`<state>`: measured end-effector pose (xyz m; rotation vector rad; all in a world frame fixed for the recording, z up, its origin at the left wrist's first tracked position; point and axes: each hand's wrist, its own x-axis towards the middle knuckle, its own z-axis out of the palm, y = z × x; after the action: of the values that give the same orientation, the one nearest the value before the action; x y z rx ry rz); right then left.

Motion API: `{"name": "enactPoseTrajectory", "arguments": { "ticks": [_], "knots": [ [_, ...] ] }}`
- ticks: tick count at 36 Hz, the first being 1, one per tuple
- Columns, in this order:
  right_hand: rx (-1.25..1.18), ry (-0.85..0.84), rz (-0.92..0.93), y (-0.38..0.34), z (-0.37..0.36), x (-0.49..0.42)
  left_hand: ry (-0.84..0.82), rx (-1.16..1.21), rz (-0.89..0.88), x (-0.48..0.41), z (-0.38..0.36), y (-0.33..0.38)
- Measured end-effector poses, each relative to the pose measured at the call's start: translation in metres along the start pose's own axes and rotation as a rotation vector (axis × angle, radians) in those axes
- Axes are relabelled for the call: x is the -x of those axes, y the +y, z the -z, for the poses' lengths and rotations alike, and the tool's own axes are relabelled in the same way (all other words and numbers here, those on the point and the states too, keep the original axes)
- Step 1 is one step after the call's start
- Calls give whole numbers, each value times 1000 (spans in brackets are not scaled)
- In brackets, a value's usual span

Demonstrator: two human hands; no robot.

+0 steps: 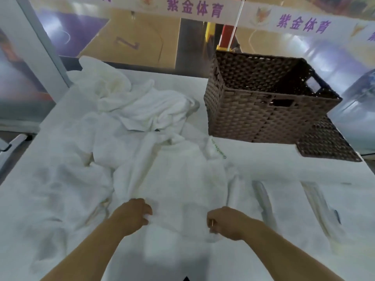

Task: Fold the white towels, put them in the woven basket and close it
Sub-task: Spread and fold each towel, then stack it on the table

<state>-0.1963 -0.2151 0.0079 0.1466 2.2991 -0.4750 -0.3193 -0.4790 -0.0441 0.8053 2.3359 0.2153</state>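
Observation:
A white towel (178,179) lies spread lengthwise in front of me on the white-covered table (284,171). My left hand (136,214) grips its near left corner and my right hand (225,222) pinches its near right corner. Several more white towels (142,106) lie crumpled in a heap behind it and to the left. The brown woven basket (253,112) stands open at the far right, and nothing is visible inside it. Its hinged lid (326,142) hangs down flat on the table at the basket's right side.
The table's left edge runs diagonally at the left, with a grey floor below. A banner with purple lettering (194,8) hangs across the back. Two long creases (265,201) run through the table cover at the right.

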Motion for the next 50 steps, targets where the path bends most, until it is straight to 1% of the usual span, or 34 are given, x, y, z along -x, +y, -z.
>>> {"name": "enactPoseTrajectory", "arguments": {
  "ticks": [2,3,7,10,12,15,17,18,20,22,25,27,30,32,35,38,41,43,45,47,50],
  "knots": [
    [-36,12,-29,-3,0,-6,-19,7,34,1,-12,1],
    [-48,29,-41,-3,3,-10,2,14,38,3,-15,4],
    [-42,194,-72,3,23,-29,105,50,72,6,-21,13],
    [-58,291,-82,9,42,-50,149,83,79,3,-34,16],
    [-54,363,-71,11,55,-66,165,127,111,3,-40,17],
    [-43,429,-42,10,74,-87,244,151,140,8,-38,23],
    [11,431,-19,9,83,-101,250,111,154,13,-26,26],
    [60,415,-6,10,86,-107,284,19,172,14,-26,25],
    [144,343,14,12,84,-119,260,21,266,12,-27,22],
    [222,275,32,12,74,-125,189,100,432,10,-34,14],
    [309,260,90,5,50,-120,207,9,582,10,-36,8],
    [263,212,149,-2,32,-108,208,2,660,10,-34,8],
    [112,140,164,-3,18,-91,238,39,693,10,-38,12],
    [-17,188,90,0,19,-89,268,88,700,12,-42,18],
    [-233,281,-73,8,28,-98,347,167,748,17,-49,29],
    [-410,263,-144,9,34,-111,384,241,812,22,-55,36],
    [-453,232,-150,2,32,-119,435,351,870,26,-58,40],
    [-409,232,-121,-4,25,-122,437,440,924,29,-58,43],
    [-335,220,-70,-9,16,-124,413,515,962,32,-59,42],
    [-333,208,-26,-15,10,-123,375,557,985,34,-61,39],
    [-380,283,5,-20,8,-117,316,607,1020,38,-62,36]
  ]
}}
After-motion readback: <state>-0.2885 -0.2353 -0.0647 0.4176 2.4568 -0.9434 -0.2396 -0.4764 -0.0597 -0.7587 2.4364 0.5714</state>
